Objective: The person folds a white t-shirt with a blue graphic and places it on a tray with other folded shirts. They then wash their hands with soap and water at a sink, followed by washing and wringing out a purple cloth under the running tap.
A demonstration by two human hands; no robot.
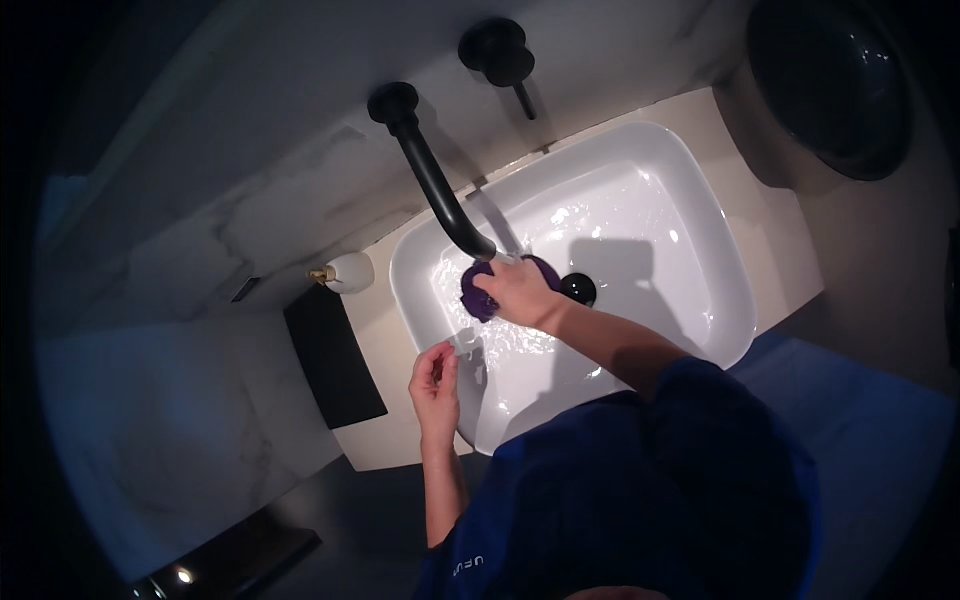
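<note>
My right hand (521, 294) presses down on a wet purple cloth (478, 300) in the white basin (731, 262). Some of the cloth shows on either side of that hand, while its middle is covered by my fingers. The black wall-mounted spout (435, 176) ends just above the hand, and water runs from it. By the basin's left rim my left hand (435, 379) hovers with loosely curled fingers, and I see nothing in it. Right beside the right wrist is the round black drain cover (579, 289). Shallow water glints across the basin floor.
A black lever tap handle (501, 56) projects from the marble-look wall. Left of the basin are a white soap dispenser (351, 273) with a gold pump and a dark rectangular mat (334, 360). A large dark bowl-like vessel (829, 90) stands at the upper right.
</note>
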